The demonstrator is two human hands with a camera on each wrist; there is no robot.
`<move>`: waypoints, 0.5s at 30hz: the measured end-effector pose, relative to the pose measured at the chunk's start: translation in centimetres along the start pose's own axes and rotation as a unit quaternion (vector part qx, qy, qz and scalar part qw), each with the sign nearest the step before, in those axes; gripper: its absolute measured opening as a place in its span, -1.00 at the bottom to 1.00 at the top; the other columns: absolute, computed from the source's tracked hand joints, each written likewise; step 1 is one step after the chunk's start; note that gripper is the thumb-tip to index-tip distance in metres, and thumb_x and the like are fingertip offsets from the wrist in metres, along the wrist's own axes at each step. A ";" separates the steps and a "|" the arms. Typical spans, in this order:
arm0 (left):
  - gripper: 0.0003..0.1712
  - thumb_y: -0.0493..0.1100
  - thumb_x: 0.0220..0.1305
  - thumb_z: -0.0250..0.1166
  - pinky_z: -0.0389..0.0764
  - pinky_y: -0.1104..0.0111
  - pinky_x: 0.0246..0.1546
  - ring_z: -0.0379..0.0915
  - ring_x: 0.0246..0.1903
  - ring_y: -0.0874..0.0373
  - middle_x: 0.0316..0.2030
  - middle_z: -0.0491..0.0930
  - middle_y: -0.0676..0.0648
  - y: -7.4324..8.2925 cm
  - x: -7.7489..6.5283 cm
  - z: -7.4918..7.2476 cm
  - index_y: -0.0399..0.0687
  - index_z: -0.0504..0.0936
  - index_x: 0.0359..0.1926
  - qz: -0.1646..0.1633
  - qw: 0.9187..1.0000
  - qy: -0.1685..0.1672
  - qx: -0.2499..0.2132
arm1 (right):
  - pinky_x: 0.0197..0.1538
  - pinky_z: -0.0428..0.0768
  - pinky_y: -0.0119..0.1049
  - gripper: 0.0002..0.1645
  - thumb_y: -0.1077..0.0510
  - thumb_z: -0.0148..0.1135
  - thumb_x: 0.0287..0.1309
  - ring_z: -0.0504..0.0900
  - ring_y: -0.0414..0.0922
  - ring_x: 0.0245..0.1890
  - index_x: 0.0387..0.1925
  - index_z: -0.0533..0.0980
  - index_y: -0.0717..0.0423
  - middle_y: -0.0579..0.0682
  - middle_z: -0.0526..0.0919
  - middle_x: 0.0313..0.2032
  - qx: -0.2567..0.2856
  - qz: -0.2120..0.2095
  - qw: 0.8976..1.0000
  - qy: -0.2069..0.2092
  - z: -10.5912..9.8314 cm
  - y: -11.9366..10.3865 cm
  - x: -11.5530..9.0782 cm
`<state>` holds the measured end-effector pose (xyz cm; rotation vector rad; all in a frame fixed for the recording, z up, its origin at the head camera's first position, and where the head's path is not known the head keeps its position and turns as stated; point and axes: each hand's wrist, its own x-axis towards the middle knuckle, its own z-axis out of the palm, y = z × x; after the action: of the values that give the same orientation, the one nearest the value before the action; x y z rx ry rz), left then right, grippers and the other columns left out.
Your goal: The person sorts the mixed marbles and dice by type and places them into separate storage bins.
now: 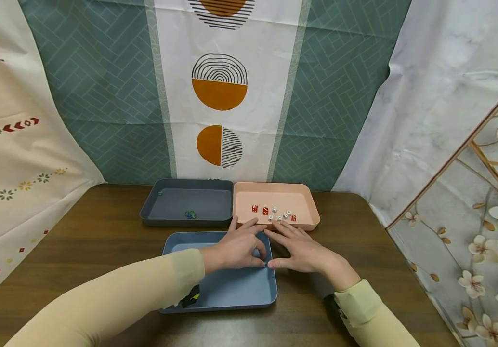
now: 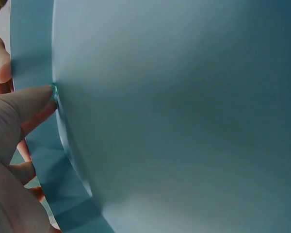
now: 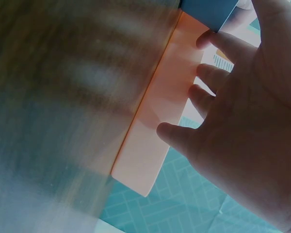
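My left hand reaches over the right side of the blue tray. Its thumb and index finger pinch a small green ring-like piece against the tray's inner wall; most of the piece is hidden by the fingertips. Just right of that tray, my right hand has its fingers spread and fairly straight, the thumb tip close to the green piece. Its other fingertips lie near the front edge of the pink tray, and nothing is in its grasp.
Several red and white dice lie in the pink tray. Left of it, a dark grey tray holds a few small green and blue rings. All trays stand on a brown wooden table, with patterned cloth hanging behind.
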<state>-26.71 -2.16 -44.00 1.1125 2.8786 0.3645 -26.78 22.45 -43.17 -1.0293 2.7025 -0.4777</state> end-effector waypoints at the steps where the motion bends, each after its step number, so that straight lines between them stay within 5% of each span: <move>1: -0.92 0.16 0.32 0.63 -0.12 -0.58 0.49 0.00 0.70 -0.27 0.61 0.39 -0.12 0.0 0.0 0.0 0.41 0.90 -0.28 0.000 1.000 0.000 0.002 | 0.62 -0.05 0.49 0.11 -0.40 0.36 0.45 -0.12 0.27 0.75 0.76 0.21 -0.01 0.20 -0.02 0.76 0.000 -0.001 1.000 0.002 0.0 0.0 0.0; 15: -0.96 0.13 0.36 0.60 -0.13 -0.59 0.49 -0.01 0.70 -0.28 0.61 0.39 -0.12 -0.2 0.2 0.3 0.42 0.90 -0.25 0.006 1.000 0.001 0.000 | 0.63 -0.06 0.46 0.10 -0.41 0.35 0.45 -0.14 0.26 0.76 0.76 0.20 -0.04 0.18 -0.03 0.77 0.000 0.003 1.000 0.000 0.1 0.0 0.0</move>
<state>-26.96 -2.09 -44.36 1.1300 2.8754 0.3654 -26.76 22.42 -43.32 -1.0217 2.7057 -0.4767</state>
